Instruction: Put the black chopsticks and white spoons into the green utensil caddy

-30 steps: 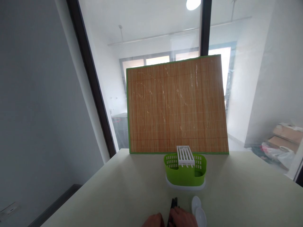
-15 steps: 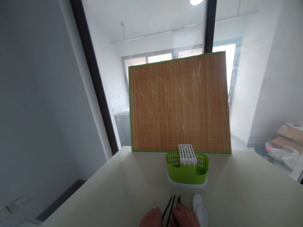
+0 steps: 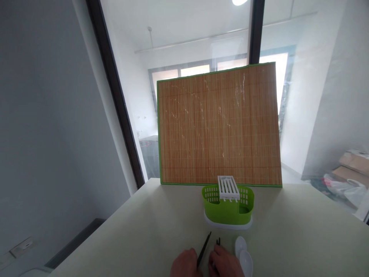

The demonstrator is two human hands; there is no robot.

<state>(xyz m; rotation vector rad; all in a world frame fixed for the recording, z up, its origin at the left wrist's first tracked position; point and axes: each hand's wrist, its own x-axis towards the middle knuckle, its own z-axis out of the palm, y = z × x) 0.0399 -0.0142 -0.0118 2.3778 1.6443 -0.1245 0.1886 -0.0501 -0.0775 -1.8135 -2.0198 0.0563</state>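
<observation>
Near the bottom edge, my left hand (image 3: 186, 263) is closed around a pair of black chopsticks (image 3: 204, 249). They lie close together and slant up to the right. Just beside it, my right hand (image 3: 226, 263) has its fingers curled, with the dark tips of more chopsticks (image 3: 218, 241) poking out past them; the rest of those is covered by the hand. Two white spoons, an upper one (image 3: 240, 244) and a lower one (image 3: 246, 263), overlap on the table right of my right hand. Beyond the hands stands a green plastic basket (image 3: 220, 213) on a white base.
A white slotted rack (image 3: 228, 187) sits across the basket's top. Behind it, a bamboo mat (image 3: 219, 127) with green edging leans upright at the back of the pale table (image 3: 138, 231). A glass partition with dark frames (image 3: 115, 92) rises behind.
The two chopsticks by my left hand were spread apart and are now drawn together, away from my right hand. My right hand, the spoons and the basket stay in place.
</observation>
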